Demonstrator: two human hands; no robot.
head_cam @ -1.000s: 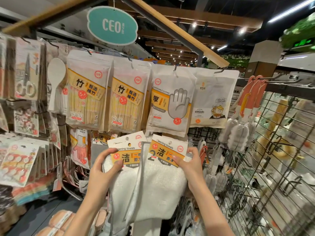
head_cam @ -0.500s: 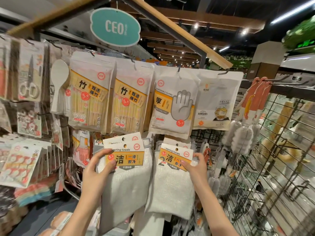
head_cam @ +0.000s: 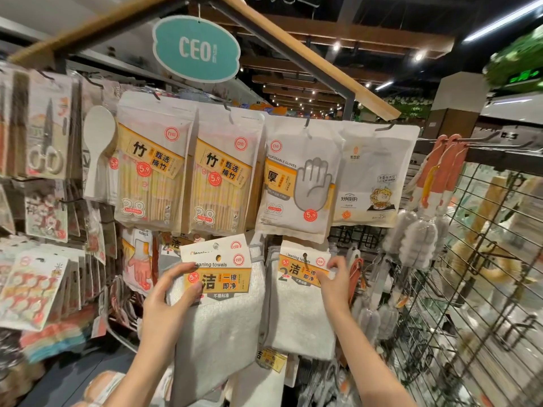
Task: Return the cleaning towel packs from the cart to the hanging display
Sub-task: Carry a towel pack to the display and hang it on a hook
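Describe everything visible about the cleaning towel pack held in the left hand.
The left towel pack is a white, fluffy-looking cloth with a grey edge, topped by a white card header printed "cleaning towels" over a yellow-orange band, with a red 5.9 price dot and a hang hole. A second header card shows just behind it. The left hand grips its left edge, thumb on the header. It hangs roughly upright, slightly tilted, beside the right towel pack, below the bamboo stick packs. Whether it is hooked is unclear.

Second towel pack (head_cam: 216,250) mostly hidden
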